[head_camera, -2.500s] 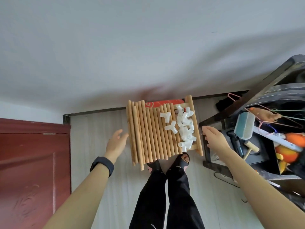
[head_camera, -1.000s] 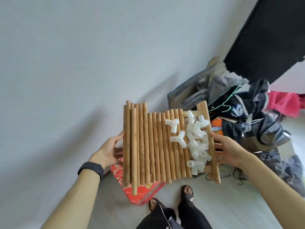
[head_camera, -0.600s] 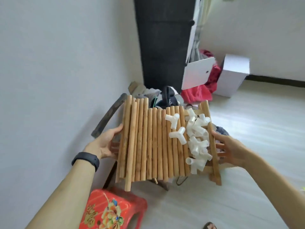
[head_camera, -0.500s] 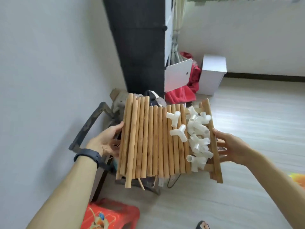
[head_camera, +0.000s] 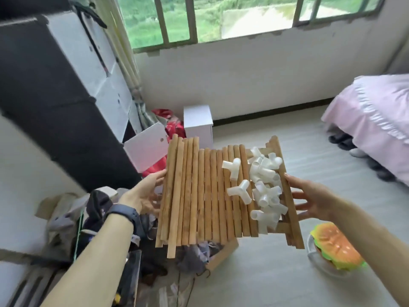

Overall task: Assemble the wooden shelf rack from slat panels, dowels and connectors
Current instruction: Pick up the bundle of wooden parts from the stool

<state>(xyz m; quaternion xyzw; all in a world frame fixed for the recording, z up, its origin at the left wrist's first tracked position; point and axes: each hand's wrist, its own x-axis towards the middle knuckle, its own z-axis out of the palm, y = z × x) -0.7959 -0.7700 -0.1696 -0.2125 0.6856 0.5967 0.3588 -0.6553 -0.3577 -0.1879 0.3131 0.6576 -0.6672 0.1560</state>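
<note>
I carry a stack of wooden slat panels (head_camera: 290, 196) flat in the air in front of me, like a tray. Several loose wooden dowels (head_camera: 192, 191) lie side by side on its left and middle. A heap of white plastic connectors (head_camera: 263, 187) rests on its right part, two of them a little apart toward the middle. My left hand (head_camera: 143, 193) grips the stack's left edge, with a dark band on that wrist. My right hand (head_camera: 309, 196) holds the right edge, fingers under the side rail.
A black and white cabinet (head_camera: 55, 89) stands at the left. Below the load lies a pile of clothes and bags (head_camera: 93, 216). A white box (head_camera: 198, 122) sits by the window wall. A bed with a pink cover (head_camera: 376, 120) is at the right. A burger-shaped toy (head_camera: 334, 247) lies on the floor.
I took hold of the loaded panel stack with both hands, lifted it off the red stool and turned away from the wall toward the window, bed and open floor.
</note>
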